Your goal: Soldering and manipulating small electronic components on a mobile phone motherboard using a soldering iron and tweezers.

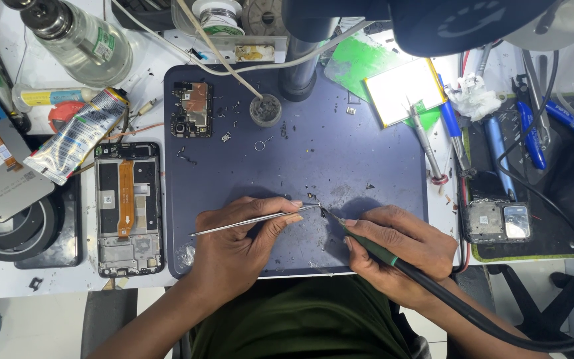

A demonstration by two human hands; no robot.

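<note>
On blue mat — left hand pinching tweezers, right hand gripping soldering iron.

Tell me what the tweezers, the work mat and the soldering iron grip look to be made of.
Tweezers in the left hand: bare metal, likely steel; thin, silvery, shiny. Work mat: probably silicone or rubber; matte dark blue, rounded corners, scuffed. Soldering iron in the right hand: grip looks like green plastic or rubber, dull finish.

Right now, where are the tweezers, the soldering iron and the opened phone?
tweezers [254, 221]: head view, middle of the metal arms.
soldering iron [367, 244]: head view, green grip.
opened phone [129, 207]: head view, orange ribbon cable inside its frame.
</note>
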